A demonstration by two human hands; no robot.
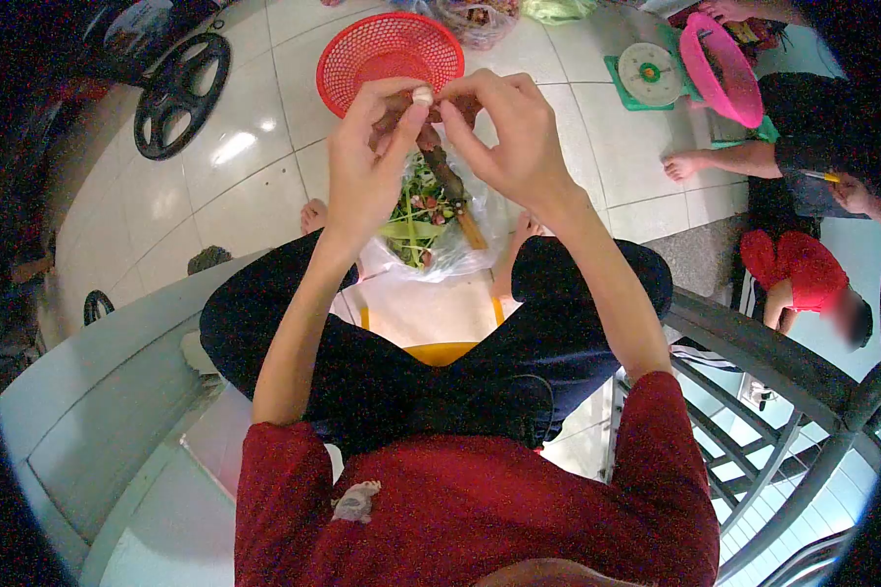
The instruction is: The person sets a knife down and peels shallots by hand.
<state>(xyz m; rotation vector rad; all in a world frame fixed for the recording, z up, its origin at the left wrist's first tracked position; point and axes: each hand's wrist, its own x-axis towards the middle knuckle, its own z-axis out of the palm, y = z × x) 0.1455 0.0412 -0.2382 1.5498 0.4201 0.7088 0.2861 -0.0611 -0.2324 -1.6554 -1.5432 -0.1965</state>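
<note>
1. The left hand (357, 142) had thumb and forefinger clamped on a small white piece (422, 96), apparently by the fingertips so that much of it lay exposed.
2. The right hand (507, 117) came in from the right, thumb and forefinger close together beside the piece; whether they gripped anything, one could not tell.
3. Both hands were raised at the near side of the red basket (335, 51), perhaps to work within easy reach of it.
4. Nearer, between the feet, the bag (448, 266) lay open around greens (409, 227), probably set there to contain them.
5. Over it slanted what looked like a knife (471, 229), handle toward the near side, likely for easy grasping; its support was unclear.
6. Far right, the scale (648, 74) stood beside a pink basket (718, 70), well apart.
</note>
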